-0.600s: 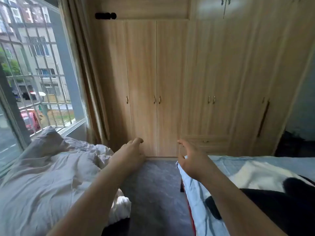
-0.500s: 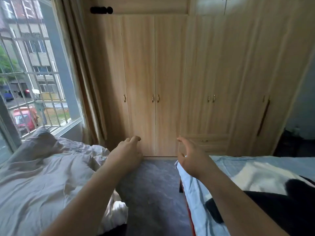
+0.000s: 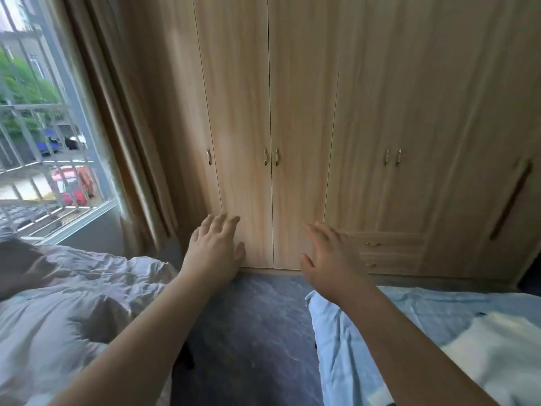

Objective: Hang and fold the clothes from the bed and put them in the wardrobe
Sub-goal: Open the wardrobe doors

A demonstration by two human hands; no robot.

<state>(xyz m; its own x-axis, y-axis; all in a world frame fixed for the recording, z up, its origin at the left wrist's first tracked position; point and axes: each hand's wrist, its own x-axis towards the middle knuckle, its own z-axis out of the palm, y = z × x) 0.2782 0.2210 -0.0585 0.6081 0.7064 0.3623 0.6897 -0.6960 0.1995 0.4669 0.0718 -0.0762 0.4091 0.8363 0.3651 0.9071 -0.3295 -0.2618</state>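
Empty hands (image 3: 215, 249) above grey floor (image 3: 251, 332), facing wardrobe (image 3: 298, 112)

Light wood-grain wardrobe (image 3: 292, 112), grey marbled floor (image 3: 251, 332), pale blue bedsheet (image 3: 351, 347), white quilt (image 3: 58, 317)

No readable text, label or number anywhere.

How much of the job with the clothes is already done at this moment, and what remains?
Done: nothing that shows. The wardrobe doors are all closed, and no hung or folded garment is in view.
In hand: nothing. The left hand and right hand are open and empty, stretched out toward the wardrobe.
Left: opening the doors, then hanging, folding and storing. A light blue cloth lies on the right bed.
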